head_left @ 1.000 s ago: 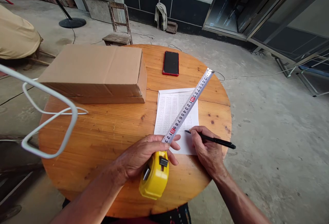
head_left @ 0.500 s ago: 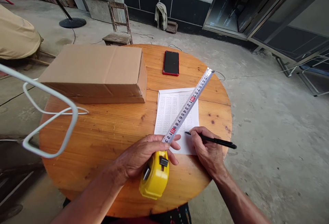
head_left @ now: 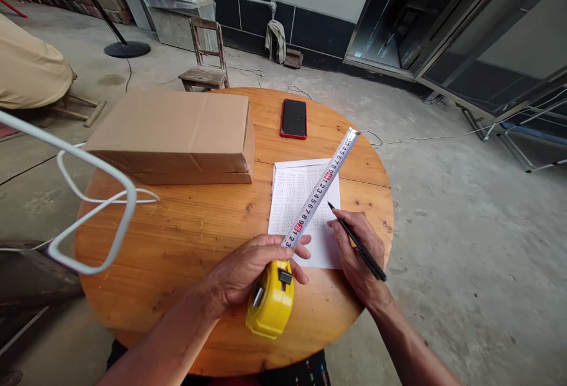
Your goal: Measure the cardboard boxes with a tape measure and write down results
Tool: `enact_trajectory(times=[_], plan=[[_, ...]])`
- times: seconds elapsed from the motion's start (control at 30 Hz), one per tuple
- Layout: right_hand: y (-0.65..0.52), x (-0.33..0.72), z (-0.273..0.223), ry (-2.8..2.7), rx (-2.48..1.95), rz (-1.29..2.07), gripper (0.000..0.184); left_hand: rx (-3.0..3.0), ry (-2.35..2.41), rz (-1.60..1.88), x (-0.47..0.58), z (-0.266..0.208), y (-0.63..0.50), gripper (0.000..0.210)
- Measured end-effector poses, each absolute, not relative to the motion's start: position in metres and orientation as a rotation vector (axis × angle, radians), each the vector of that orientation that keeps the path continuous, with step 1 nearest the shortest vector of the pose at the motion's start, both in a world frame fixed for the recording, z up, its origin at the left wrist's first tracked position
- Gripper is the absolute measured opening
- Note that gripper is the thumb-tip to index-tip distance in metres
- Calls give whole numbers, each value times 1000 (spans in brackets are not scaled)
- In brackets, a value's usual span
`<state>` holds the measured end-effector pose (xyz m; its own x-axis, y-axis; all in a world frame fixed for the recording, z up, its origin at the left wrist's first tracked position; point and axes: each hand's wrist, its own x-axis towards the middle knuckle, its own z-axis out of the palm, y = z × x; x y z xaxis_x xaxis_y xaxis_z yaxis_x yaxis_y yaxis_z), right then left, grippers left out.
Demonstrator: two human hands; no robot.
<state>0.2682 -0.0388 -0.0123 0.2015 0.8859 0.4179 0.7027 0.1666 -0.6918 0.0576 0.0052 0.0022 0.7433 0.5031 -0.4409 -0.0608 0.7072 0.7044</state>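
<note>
My left hand (head_left: 257, 265) grips a yellow tape measure (head_left: 271, 309) near the front of the round wooden table (head_left: 199, 226), its thumb resting on the pulled-out blade. The silver blade (head_left: 316, 194) slants up and right across a white sheet of paper (head_left: 287, 194) and ends past the sheet's far right corner. Rows of small writing cover much of the paper. In my right hand (head_left: 361, 250) is a black pen (head_left: 359, 243), tip toward the paper's right side, beside the blade. Whether the tip touches the paper I cannot tell.
A closed cardboard box (head_left: 177, 132) sits at the table's left. A black phone in a red case (head_left: 293, 118) lies beyond the paper. A white looped tube (head_left: 124, 220) juts in at left. Behind the table stands a wooden chair (head_left: 204, 58).
My right hand has turned the pen steeper, and its tip has moved up the page and slightly right. The left hand still holds the tape measure. The view has tilted slightly upward.
</note>
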Motion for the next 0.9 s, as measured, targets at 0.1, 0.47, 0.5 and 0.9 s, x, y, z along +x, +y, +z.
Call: enact_trajectory(times=[0.1,0.47,0.5,0.9], plan=[[-27,277,-7,-1845,-1651,91,38,714,673,344,58,4,5,22],[-4,297,-29,-2058,-1814,-184,54,707,638,364,58,5,6,20],[-5,298,-30,-2038,-1801,-189,54,705,645,361,57,5,5,21],[-3,305,-38,-2012,-1732,-256,47,714,483,432,52,11,3,20]])
